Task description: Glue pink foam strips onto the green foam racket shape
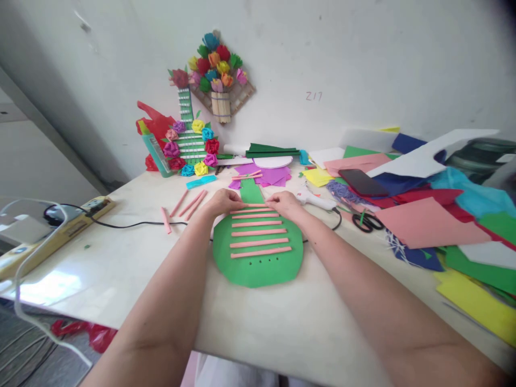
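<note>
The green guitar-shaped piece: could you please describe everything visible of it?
The green guitar-shaped piece lies flat on the table, narrow neck pointing away. It looks like card or foam. Pink strips cross its rounded body, beyond four dark dots; the left hand and right hand hold a strip near the neck.

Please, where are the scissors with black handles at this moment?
In the head view, the scissors lie on the right side of the table, to the right of the white corded tool and just left of the large pink sheet.
</note>
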{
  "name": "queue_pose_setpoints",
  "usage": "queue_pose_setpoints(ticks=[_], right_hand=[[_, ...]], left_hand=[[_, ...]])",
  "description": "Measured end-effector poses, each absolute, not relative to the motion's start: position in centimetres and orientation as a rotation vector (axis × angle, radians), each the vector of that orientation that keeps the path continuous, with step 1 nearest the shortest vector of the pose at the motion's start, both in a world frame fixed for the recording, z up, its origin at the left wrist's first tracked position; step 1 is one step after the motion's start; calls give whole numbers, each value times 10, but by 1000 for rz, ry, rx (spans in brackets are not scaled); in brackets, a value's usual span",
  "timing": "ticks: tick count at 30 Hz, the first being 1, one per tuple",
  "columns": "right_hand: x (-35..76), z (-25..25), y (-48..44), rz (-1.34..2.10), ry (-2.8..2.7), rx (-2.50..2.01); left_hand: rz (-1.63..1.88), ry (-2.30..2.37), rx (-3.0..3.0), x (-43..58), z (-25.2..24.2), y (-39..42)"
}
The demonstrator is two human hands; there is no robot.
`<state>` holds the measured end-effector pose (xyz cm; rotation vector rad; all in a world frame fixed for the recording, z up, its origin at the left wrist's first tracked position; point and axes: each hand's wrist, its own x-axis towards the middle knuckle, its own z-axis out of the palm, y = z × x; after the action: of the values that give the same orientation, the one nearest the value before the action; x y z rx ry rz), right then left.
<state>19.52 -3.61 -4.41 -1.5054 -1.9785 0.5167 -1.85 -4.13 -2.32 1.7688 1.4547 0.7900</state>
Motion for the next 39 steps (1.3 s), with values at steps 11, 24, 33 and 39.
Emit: queue_pose_setpoints(ticks=[11,24,33,39], right_hand=[[192,-46,-31,596,-1914,-1444],[194,-41,-31,687,-1838,-1515],[195,-42,-31,689,-1948,-1471],[197,-48,-28,675,-1981,-1440]], left_hand=[[792,1481,1737,-18,-26,-37],[776,1476,1742,-17,-28,-36],[709,1508,1748,-16,-24,-40],[701,1510,1749,-17,-29,-34]])
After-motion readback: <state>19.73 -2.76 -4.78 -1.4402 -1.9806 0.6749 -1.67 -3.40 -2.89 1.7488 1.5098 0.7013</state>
